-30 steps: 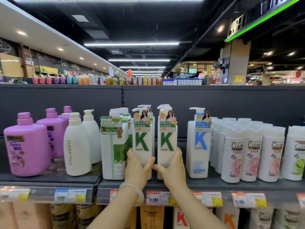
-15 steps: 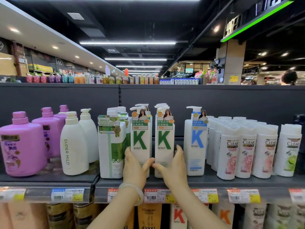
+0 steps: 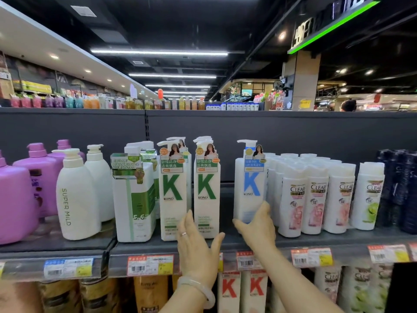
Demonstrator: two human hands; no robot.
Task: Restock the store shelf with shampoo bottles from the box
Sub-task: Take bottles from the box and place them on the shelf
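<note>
Nearest, the left hand [image 3: 198, 251], wearing a pale bangle, is spread open in front of the two white green-K pump bottles [image 3: 190, 190], gripping nothing. The right hand [image 3: 256, 224] wraps the base of the white blue-K pump bottle [image 3: 249, 184], apparently grasping it upright on the dark grey shelf [image 3: 225, 245]. Right of it stand white Clear bottles [image 3: 316, 199].

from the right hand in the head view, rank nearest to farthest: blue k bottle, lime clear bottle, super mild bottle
1. blue K bottle: touched by the right hand.
2. lime Clear bottle: farther right along the shelf.
3. Super Mild bottle: far left, beyond the green K bottles.
</note>
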